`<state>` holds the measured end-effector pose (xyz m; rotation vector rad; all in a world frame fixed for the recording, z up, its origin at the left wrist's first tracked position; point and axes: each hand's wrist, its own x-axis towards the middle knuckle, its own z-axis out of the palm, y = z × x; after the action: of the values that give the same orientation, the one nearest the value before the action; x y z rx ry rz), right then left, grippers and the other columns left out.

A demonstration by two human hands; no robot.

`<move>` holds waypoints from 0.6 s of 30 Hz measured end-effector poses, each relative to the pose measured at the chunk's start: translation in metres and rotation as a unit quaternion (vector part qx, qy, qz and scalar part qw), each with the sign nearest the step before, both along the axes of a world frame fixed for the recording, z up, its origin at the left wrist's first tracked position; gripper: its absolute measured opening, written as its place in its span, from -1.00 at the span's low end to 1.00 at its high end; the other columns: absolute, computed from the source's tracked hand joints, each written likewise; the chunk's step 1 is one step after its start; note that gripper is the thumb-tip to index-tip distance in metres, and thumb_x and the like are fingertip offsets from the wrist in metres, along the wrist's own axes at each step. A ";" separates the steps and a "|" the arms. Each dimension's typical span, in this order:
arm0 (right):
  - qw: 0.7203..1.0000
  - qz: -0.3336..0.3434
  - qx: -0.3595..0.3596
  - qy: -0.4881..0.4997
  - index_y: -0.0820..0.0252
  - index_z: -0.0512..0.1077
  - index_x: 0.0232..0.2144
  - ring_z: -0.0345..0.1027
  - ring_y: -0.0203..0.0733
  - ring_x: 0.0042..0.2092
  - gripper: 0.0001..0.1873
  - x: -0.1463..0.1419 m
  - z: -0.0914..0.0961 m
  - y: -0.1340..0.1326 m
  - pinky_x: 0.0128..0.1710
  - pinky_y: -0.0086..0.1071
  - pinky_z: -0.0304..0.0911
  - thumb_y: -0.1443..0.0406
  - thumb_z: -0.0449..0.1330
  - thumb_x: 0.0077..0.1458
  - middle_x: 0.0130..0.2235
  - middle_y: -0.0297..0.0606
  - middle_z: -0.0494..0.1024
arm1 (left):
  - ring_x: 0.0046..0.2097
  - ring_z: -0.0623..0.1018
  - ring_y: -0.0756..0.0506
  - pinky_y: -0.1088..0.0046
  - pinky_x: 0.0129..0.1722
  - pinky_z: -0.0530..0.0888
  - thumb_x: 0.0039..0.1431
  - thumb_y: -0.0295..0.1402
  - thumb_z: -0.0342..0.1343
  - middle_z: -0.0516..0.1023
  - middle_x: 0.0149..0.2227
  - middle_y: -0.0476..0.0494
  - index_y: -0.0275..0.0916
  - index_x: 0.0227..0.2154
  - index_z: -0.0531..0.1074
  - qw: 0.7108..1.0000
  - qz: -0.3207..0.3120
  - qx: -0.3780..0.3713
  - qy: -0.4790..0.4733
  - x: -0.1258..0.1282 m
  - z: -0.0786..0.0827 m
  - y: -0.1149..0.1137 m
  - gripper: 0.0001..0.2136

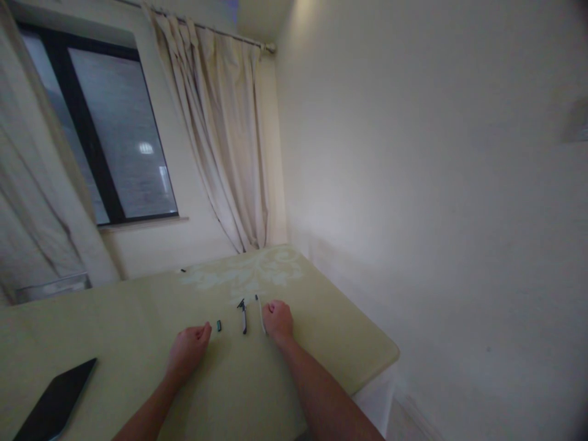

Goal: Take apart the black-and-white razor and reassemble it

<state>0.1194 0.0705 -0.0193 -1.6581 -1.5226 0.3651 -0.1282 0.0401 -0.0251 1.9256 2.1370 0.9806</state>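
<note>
Three small things lie in a row on the table between my hands. My left hand [189, 349] rests closed on the tabletop, its fingertips just left of a small dark green-and-black piece [219, 326] too small to name. In the middle lies a razor [244, 317] with a dark head and a grey handle, its head pointing away from me. To its right is a thin white stick with a dark tip [260, 311], which looks like a toothbrush. Beside that, my right hand [278, 320] is curled into a fist, close to or touching it. Nothing shows in either hand.
The yellow-green table [138, 331] has a pale leaf pattern at its far end. A dark flat tablet-like thing [57, 401] lies at the left front. A tiny black object [183, 270] sits near the back edge. A wall [413, 184] borders the right; curtains [225, 135] hang behind.
</note>
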 end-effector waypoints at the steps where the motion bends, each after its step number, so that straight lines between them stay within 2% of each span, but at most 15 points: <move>1: 1.000 0.003 0.000 0.006 0.16 0.26 -0.68 0.05 -0.32 -0.55 -0.65 0.000 -0.001 0.001 -0.53 -0.40 -0.21 0.33 0.12 0.13 -0.62 -0.41 0.23 | -0.56 0.22 -0.05 0.40 -0.49 0.13 0.14 0.03 -0.19 0.06 -0.64 -0.03 -0.13 -0.72 0.03 1.000 -0.001 0.001 -0.002 0.000 0.000 0.000 -0.56; 8: 0.998 0.023 0.013 0.051 0.15 0.18 -0.73 0.04 -0.34 -0.58 -0.62 0.003 -0.004 0.008 -0.55 -0.44 -0.18 0.33 0.10 0.08 -0.66 -0.43 0.13 | -0.54 0.23 -0.05 0.40 -0.48 0.12 0.11 0.02 -0.19 0.05 -0.61 -0.03 -0.14 -0.70 0.06 1.000 -0.013 0.016 -0.023 -0.003 0.000 0.001 -0.58; 13: 0.997 0.021 0.034 0.071 0.14 0.13 -0.76 0.02 -0.33 -0.60 -0.62 0.003 -0.003 0.011 -0.57 -0.43 -0.17 0.34 0.08 0.04 -0.68 -0.43 0.07 | -0.55 0.20 -0.04 0.38 -0.48 0.10 0.09 0.04 -0.20 0.00 -0.61 -0.01 -0.13 -0.70 0.00 1.000 -0.005 0.022 -0.022 -0.005 -0.004 0.003 -0.59; 18: 0.993 0.032 0.023 0.109 0.13 0.14 -0.77 0.00 -0.33 -0.61 -0.63 0.003 -0.003 0.012 -0.59 -0.43 -0.19 0.34 0.07 0.02 -0.68 -0.44 0.04 | -0.54 0.18 -0.05 0.38 -0.48 0.10 0.08 0.04 -0.23 0.00 -0.62 -0.02 -0.12 -0.69 -0.01 0.999 0.003 0.031 -0.035 -0.006 -0.006 0.005 -0.60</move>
<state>0.1221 0.0823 -0.0223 -1.4850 -1.4117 0.5234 -0.1337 0.0454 -0.0314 1.8826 2.0996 1.1120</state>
